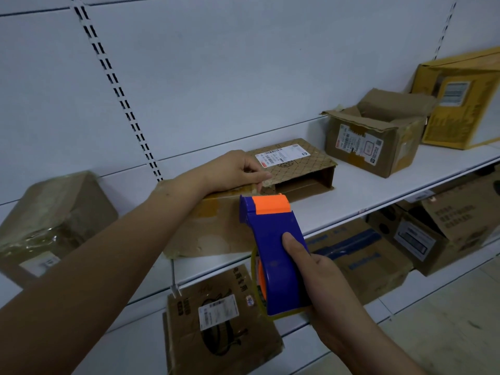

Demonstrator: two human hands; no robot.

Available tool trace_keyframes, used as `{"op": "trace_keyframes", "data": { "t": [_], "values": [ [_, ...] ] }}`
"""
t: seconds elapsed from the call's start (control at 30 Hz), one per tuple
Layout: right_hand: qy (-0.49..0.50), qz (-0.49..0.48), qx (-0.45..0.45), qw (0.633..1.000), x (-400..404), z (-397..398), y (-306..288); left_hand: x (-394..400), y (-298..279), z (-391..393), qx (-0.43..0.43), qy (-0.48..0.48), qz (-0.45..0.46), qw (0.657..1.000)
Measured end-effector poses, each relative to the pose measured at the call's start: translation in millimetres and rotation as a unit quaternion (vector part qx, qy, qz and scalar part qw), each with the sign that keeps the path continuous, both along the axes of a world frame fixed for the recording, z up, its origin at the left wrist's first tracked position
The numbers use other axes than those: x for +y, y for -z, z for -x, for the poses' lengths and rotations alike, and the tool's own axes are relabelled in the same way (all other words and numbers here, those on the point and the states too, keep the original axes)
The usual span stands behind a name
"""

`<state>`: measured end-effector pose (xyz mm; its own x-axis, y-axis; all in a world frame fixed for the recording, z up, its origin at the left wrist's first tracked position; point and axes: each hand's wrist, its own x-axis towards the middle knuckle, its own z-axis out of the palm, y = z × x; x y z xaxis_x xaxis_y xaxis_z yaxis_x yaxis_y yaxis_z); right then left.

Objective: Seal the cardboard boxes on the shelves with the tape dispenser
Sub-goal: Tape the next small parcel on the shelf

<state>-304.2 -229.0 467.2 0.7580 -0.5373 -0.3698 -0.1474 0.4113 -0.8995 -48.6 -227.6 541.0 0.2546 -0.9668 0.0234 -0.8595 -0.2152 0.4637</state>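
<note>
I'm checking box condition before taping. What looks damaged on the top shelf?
The open box right of the flat box has torn, crumpled flaps. The flat box's front side gapes open.

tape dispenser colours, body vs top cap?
Tape dispenser: blue body, orange cap at the top end. Shows best in the head view, held in the right hand.

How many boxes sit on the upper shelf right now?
4: taped box far left, flat box under the left hand, open box, yellow box far right; more may lie outside the frame.
</note>
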Motion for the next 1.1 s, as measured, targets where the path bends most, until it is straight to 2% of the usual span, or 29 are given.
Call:
{"op": "trace_keyframes", "data": {
  "t": [0.07,0.2,0.33,0.5,0.63,0.67,0.8,0.87,1.1],
  "values": [
    [-0.002,-0.002,0.001,1.000,-1,1,2,-2,0,2,-0.017,0.008,-0.003,1.000],
    [-0.033,-0.020,-0.008,0.999,-6,0,4,9,-4,3,0.064,0.001,-0.032,0.997],
    [-0.058,-0.013,-0.005,0.998,-15,-5,6,14,-1,-2,0.088,0.003,-0.050,0.995],
    [-0.090,-0.010,-0.004,0.996,-32,-21,3,9,5,-13,0.022,-0.073,-0.022,0.997],
    [-0.119,0.023,0.012,0.993,-54,-39,-6,9,5,-31,-0.107,-0.141,-0.002,0.984],
    [-0.126,0.023,0.015,0.992,-59,-42,-8,11,6,-34,-0.112,-0.147,0.002,0.983],
    [-0.166,0.039,0.031,0.985,-72,-50,-14,20,3,-24,0.023,-0.171,-0.003,0.985],
    [-0.179,0.047,0.041,0.982,-76,-46,-11,18,2,-23,0.032,-0.174,0.001,0.984],
    [-0.199,-0.050,0.061,0.977,-84,-7,-1,9,7,-31,0.013,-0.181,-0.014,0.983]
  ]
}}
